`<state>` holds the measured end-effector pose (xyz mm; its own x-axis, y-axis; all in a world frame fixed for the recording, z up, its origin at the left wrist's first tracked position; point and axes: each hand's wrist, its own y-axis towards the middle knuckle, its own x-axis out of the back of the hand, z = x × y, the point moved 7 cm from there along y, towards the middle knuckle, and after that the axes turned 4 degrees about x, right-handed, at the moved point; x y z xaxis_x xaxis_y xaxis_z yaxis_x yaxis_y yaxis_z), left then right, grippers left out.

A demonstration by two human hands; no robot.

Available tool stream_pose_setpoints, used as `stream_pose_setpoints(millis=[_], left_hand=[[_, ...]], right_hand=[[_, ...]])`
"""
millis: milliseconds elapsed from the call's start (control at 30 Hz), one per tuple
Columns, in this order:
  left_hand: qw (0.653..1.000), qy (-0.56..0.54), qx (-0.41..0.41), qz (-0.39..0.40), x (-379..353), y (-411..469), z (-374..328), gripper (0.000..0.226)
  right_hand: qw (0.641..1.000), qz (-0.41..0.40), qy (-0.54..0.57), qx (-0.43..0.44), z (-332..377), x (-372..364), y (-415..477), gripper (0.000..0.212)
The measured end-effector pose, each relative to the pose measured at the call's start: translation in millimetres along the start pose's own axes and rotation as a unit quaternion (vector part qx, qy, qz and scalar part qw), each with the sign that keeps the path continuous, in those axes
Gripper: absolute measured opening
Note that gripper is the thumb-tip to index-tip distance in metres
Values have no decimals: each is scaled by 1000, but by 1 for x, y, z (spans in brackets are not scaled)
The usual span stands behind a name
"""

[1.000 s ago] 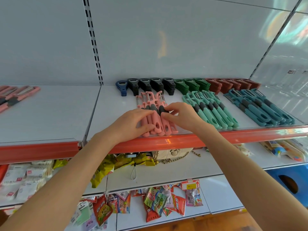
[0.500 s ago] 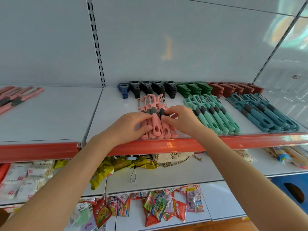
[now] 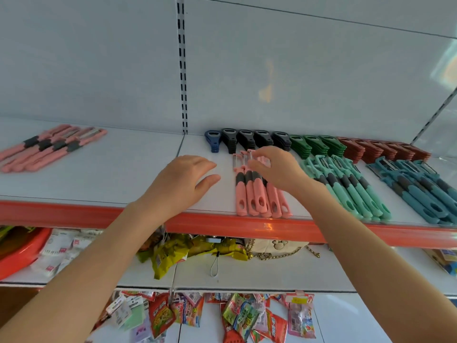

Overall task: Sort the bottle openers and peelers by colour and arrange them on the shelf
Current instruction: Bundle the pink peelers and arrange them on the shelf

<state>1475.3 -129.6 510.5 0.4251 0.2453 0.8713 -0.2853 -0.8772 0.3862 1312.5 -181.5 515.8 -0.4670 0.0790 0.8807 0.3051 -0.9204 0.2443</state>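
A row of pink peelers (image 3: 257, 196) with dark grip bands lies at the front of the white shelf (image 3: 123, 179). My right hand (image 3: 277, 169) hovers over their blade ends, fingertips touching the heads. Just left of that row my left hand (image 3: 183, 181) is off the peelers, fingers relaxed above the bare shelf. Mint green peelers (image 3: 351, 191) and teal peelers (image 3: 420, 194) lie to the right. Behind them run bottle openers: one blue (image 3: 212, 141), several black (image 3: 254, 141), dark green (image 3: 316, 146) and brown-red (image 3: 380, 149). More pink peelers (image 3: 49, 147) lie far left.
The shelf has an orange front lip (image 3: 247, 226). A slotted upright (image 3: 182, 70) runs up the back wall. Below are snack packets (image 3: 173, 253), a cream bag with a chain (image 3: 274, 248), a red basin (image 3: 22, 251) and hanging sweets (image 3: 237, 315).
Both hands have come off the pink handles. My left hand drew away to the left; my right hand moved back to the blade ends. The view swung left, showing the far-left pink peelers.
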Motion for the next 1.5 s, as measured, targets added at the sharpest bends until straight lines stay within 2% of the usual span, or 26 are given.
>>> stream_pose_setpoints(millis=[167,500,567,633,700,767,867,933,1033,1133,1200,1300,1400,1500], left_hand=[[998,25,62,-8,39,-30,53,42],[983,78,163,-25,126,-125,211,39],[982,80,172,-26,142,-138,239,37],[979,81,186,-23,155,-149,267,37],[976,87,201,-19,163,-156,294,38],[972,89,216,-17,168,-158,319,38],[963,97,249,-24,172,-154,351,40],[952,119,281,-29,173,-150,372,44],[930,149,335,-18,169,-142,406,66],[921,110,374,8,156,-131,422,83],[922,95,375,16,149,-118,420,83],[931,40,363,-2,140,-94,412,72],[938,26,346,0,126,-75,409,64],[931,74,356,-22,124,-65,409,65]], right_hand=[[999,28,18,31,56,-36,32,39],[989,86,68,97,232,-134,84,41],[988,91,68,100,264,-150,93,36],[990,87,66,88,285,-166,100,15],[992,84,54,71,303,-178,105,27],[994,92,46,47,311,-191,110,23],[993,111,24,1,314,-203,119,35],[992,121,24,-29,314,-211,128,34],[991,120,0,-64,314,-220,143,36],[990,125,-24,-64,317,-227,156,41],[989,127,-36,-62,318,-230,163,47],[988,131,-50,-61,316,-230,170,59],[986,148,-39,-65,305,-230,175,44],[984,157,-27,-77,290,-224,176,35]])
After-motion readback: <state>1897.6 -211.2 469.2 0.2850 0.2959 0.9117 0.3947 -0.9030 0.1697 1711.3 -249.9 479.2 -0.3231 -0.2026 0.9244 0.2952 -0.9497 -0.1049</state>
